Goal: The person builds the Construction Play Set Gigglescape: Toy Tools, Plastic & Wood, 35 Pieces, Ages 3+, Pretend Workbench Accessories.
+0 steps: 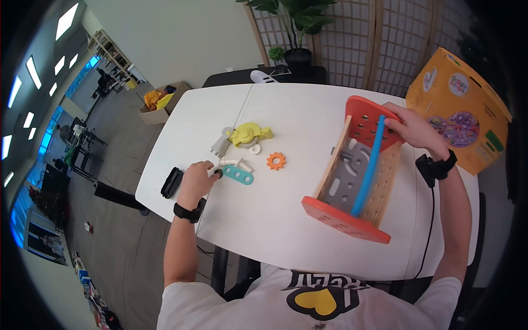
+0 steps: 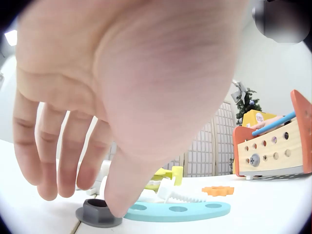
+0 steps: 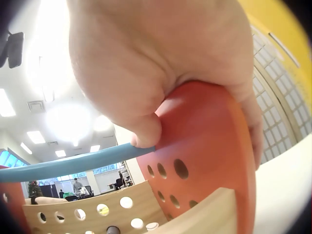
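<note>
My left hand [image 1: 197, 180] is low over the table with its fingers hanging apart. Its thumb tip is at the edge of a dark grey nut [image 2: 99, 214], which lies flange down; contact is unclear. Beside the nut are a turquoise strip with holes [image 1: 237, 175] and white screws [image 1: 236, 163]. My right hand [image 1: 411, 127] grips the top of the red end panel [image 3: 204, 131] of a wooden toolbox, thumb on the inner side near the blue bar [image 1: 369, 165]. The toolbox stands on the table, with a grey perforated plate [image 1: 348, 175] inside.
Behind the strip lie a yellow toy piece [image 1: 248, 133] and a grey piece [image 1: 221, 143]. An orange gear [image 1: 276, 160] sits between them and the toolbox. A black case [image 1: 172, 182] is at the left table edge, and a large yellow box [image 1: 459, 110] stands back right.
</note>
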A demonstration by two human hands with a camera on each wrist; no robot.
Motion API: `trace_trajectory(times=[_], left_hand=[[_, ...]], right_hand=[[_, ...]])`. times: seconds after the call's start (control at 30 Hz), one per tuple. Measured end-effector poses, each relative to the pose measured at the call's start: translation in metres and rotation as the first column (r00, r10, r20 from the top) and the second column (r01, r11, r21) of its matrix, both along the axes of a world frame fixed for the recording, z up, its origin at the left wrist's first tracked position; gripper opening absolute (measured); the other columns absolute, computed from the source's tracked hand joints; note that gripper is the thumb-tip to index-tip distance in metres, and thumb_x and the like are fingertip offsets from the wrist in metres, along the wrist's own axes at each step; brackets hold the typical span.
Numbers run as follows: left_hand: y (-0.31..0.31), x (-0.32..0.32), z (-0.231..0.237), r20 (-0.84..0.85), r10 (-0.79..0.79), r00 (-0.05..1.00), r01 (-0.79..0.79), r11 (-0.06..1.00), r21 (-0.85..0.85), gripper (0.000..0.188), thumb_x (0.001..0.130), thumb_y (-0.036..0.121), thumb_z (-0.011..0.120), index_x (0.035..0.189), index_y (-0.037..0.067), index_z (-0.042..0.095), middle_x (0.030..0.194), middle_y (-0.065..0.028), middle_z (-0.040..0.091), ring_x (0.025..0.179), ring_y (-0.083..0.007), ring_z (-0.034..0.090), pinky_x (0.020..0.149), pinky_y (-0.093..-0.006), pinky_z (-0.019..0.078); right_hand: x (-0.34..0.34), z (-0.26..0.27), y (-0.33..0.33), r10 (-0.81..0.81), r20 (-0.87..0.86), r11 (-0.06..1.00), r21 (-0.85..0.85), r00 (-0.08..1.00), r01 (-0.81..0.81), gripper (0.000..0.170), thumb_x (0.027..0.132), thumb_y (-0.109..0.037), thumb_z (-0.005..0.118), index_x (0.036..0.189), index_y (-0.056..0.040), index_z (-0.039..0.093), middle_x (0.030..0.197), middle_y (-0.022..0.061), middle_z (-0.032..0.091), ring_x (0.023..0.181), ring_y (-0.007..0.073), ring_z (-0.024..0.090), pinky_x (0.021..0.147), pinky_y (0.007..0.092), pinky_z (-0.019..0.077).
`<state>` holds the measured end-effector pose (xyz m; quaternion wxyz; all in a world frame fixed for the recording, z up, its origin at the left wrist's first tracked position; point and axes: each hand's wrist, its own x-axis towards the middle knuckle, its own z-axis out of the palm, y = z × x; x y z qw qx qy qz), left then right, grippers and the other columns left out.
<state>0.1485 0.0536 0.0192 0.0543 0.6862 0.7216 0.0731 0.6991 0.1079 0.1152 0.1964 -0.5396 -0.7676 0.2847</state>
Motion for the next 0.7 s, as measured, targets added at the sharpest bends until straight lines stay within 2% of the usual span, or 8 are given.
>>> trace_trajectory(times=[0.1,0.17,0.3,0.33,0.43,0.5,0.53,0.7], left_hand=[[0.004,-0.001,-0.009,0.054,-0.020,0.998,0.019,1.000,0.017,0.030,0.081,0.019,0.082,0.104,0.002,0.074,0.099,-0.0202,0.075,0.093,-0.0373,0.072,0.082,-0.0449,0.0574],[0.008,0.003,-0.011,0.066,0.031,0.997,-0.029,0.999,-0.030,0.026,0.079,0.017,0.082,0.099,0.002,0.073,0.095,-0.0201,0.075,0.089,-0.0377,0.072,0.079,-0.0449,0.0576],[0.008,-0.001,-0.015,0.073,-0.010,0.997,0.009,1.000,0.013,0.024,0.077,0.011,0.080,0.097,0.002,0.073,0.091,-0.0194,0.075,0.085,-0.0374,0.072,0.077,-0.0444,0.0580],[0.004,0.002,-0.010,0.093,-0.035,0.995,0.033,0.999,0.019,0.023,0.076,0.009,0.079,0.098,0.001,0.074,0.091,-0.0195,0.075,0.085,-0.0375,0.072,0.077,-0.0449,0.0577],[-0.010,0.028,0.018,0.139,-0.096,0.986,0.095,0.995,0.014,0.024,0.076,0.005,0.077,0.099,-0.001,0.076,0.088,-0.0161,0.072,0.078,-0.0283,0.072,0.075,-0.0363,0.0580],[-0.017,0.052,0.037,0.294,-0.187,0.937,0.180,0.982,0.049,0.026,0.075,0.002,0.076,0.101,-0.002,0.075,0.087,-0.0139,0.070,0.076,-0.0235,0.070,0.074,-0.0323,0.0574],[-0.020,0.063,0.045,0.368,-0.227,0.902,0.216,0.974,0.070,0.026,0.075,0.001,0.076,0.101,-0.002,0.074,0.087,-0.0128,0.069,0.074,-0.0211,0.069,0.074,-0.0303,0.0571],[-0.019,0.120,0.076,0.564,-0.420,0.711,0.423,0.896,0.134,0.026,0.076,-0.004,0.076,0.101,-0.002,0.069,0.096,-0.0078,0.067,0.080,-0.0152,0.067,0.077,-0.0272,0.0570]], right_hand=[[-0.002,-0.004,0.000,0.056,0.038,0.998,0.033,0.998,-0.058,0.032,0.105,-0.023,0.057,0.133,-0.0077,0.061,0.103,0.0141,0.072,0.091,0.0241,0.068,0.083,0.0369,0.0535],[-0.003,-0.004,0.001,0.087,0.056,0.996,-0.016,0.995,-0.086,0.033,0.105,-0.024,0.057,0.133,-0.0082,0.061,0.103,0.0155,0.073,0.091,0.0279,0.069,0.084,0.0381,0.0535],[-0.011,0.009,-0.009,0.145,0.075,0.986,-0.099,0.987,-0.137,0.035,0.104,-0.026,0.057,0.134,-0.0081,0.061,0.108,0.0173,0.071,0.099,0.0337,0.068,0.090,0.0400,0.0526],[-0.009,0.006,-0.011,0.153,0.080,0.988,-0.005,0.985,-0.153,0.036,0.103,-0.025,0.059,0.134,-0.0078,0.061,0.111,0.0169,0.070,0.102,0.0338,0.067,0.093,0.0402,0.0522],[-0.005,-0.002,-0.022,0.147,0.117,0.951,0.255,0.982,-0.173,0.038,0.100,-0.024,0.064,0.134,-0.0069,0.061,0.118,0.0152,0.067,0.112,0.0326,0.065,0.097,0.0402,0.0514],[-0.010,0.006,-0.038,0.108,0.156,0.906,0.392,0.982,-0.162,0.041,0.098,-0.022,0.067,0.135,-0.0062,0.061,0.123,0.0131,0.066,0.118,0.0299,0.063,0.099,0.0399,0.0519],[-0.018,0.014,-0.048,0.063,0.098,0.902,0.419,0.993,-0.099,0.040,0.094,-0.021,0.070,0.131,-0.0054,0.064,0.122,0.0132,0.067,0.116,0.0305,0.064,0.096,0.0393,0.0530],[-0.035,0.024,-0.080,0.152,-0.011,0.851,0.510,0.988,-0.125,0.033,0.089,-0.013,0.073,0.120,-0.0036,0.067,0.117,0.0136,0.067,0.103,0.0280,0.068,0.087,0.0354,0.0564]])
